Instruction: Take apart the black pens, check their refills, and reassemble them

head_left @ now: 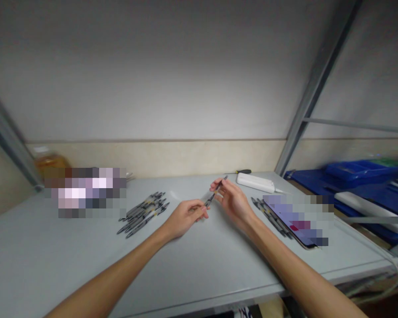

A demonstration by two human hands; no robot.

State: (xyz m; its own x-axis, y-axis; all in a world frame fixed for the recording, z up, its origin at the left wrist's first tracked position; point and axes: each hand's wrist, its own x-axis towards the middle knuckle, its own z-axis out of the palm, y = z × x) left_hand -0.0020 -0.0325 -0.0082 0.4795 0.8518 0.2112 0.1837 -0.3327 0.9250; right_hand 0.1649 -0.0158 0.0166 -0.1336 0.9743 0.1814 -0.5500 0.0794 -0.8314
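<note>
Between my two hands a slim grey and black pen (215,194) is held at a slant above the table. My left hand (189,216) is closed on its lower end, thumb and fingers pinching it. My right hand (232,198) has its fingers around the upper end. To the left of my left hand lies a pile of similar pens (144,214), roughly side by side. A smaller group of pens (273,220) rests to the right of my right hand, along the edge of a phone (307,240) whose screen is mostly blurred out.
A white power strip (255,181) and a screwdriver (243,171) lie at the back of the grey table (199,274). A bottle of amber liquid (51,162) stands back left beside a pixelated patch. Blue trays (361,172) sit beyond the right edge, past a metal post (296,128).
</note>
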